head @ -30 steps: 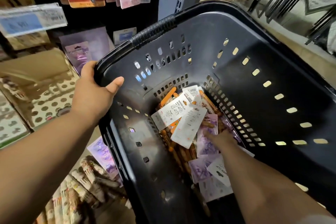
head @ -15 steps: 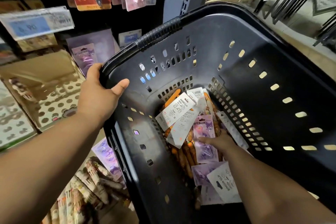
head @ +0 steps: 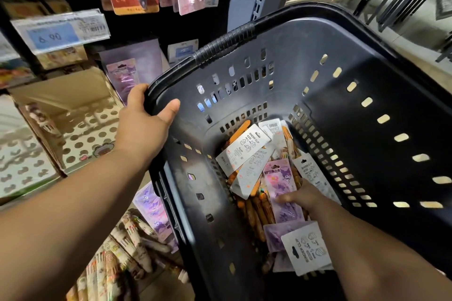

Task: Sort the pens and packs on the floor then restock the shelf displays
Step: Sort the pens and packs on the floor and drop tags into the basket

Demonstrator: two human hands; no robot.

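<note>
Sorting stage imo: left hand (head: 144,129) grips the basket (head: 354,51) rim, right hand (head: 305,197) sits on a purple pack (head: 281,176), can't tell if pinched. Next: lift it clear.

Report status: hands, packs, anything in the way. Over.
Left hand grips basket rim. Right hand on purple pack in basket, grip unclear. White binder clip packs overlap its upper left; orange pens beneath.

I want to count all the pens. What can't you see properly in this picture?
All in the head view:
- pens: mostly buried under packs
- right hand: fingertips hidden among packs, grip unclear
- left hand: fingers behind the basket rim
- price tag: barcode too blurred
</note>
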